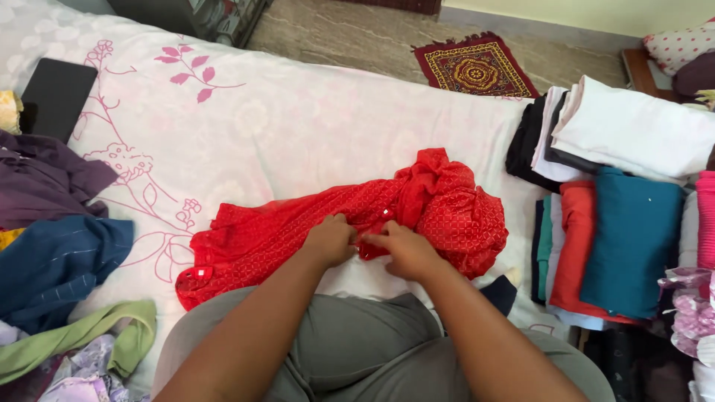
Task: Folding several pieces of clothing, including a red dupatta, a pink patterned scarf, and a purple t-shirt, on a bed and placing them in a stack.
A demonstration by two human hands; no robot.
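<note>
A red patterned garment (350, 219) lies crumpled across the white bedsheet with pink flower print (246, 126), stretched from near the person's left knee towards the stacks of folded clothes (618, 216) on the right. Both hands sit close together at its middle, along the near edge: the left hand (330, 240) and the right hand (404, 249) each pinch a fold of the cloth, fingers curled into it, knuckles almost touching. The fabric looks thin, light and limp, likely to slump and bunch when lifted, so a seam or hem seems the surest place to grip. Its bulk is bunched just beyond the right hand; a flatter length trails left. Loose purple (45, 179), blue (56, 264) and green clothes (82, 335) are heaped at the left, beside a dark tablet (58, 97).
</note>
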